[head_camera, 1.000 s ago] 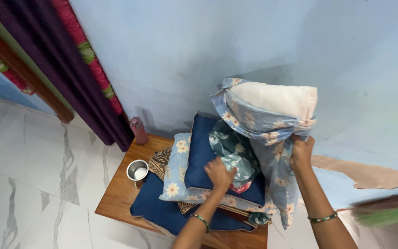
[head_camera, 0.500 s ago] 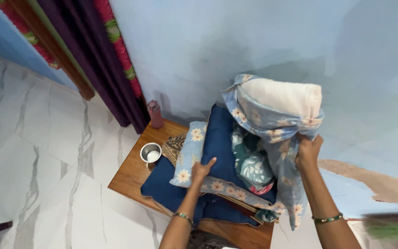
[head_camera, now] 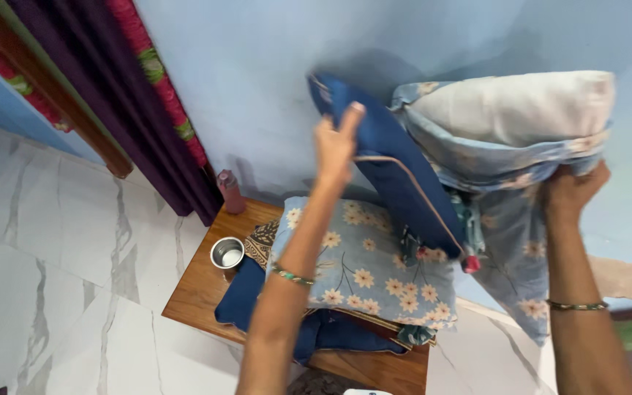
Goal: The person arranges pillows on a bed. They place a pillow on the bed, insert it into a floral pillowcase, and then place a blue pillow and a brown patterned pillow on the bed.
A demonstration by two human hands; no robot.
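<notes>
My left hand (head_camera: 336, 145) is raised high and grips the edge of a dark blue cushion (head_camera: 393, 170), lifting it up off the pile. My right hand (head_camera: 573, 190) holds up a white pillow (head_camera: 515, 108) half inside a light blue floral pillowcase (head_camera: 515, 252) that hangs down below it. Under both, a light blue floral pillow (head_camera: 360, 265) lies on dark blue bedding (head_camera: 249, 301) stacked on a small wooden table (head_camera: 199, 287).
A steel cup (head_camera: 227, 253) and a maroon bottle (head_camera: 230, 192) stand at the table's left side. Dark purple and pink curtains (head_camera: 122, 88) hang at the left by a light blue wall (head_camera: 257, 58). White marble floor (head_camera: 53, 278) spreads to the left.
My left hand has taken the dark blue cushion from the pile and swung it upward. The floral pillow beneath is now uncovered. My right hand has raised the white pillow higher.
</notes>
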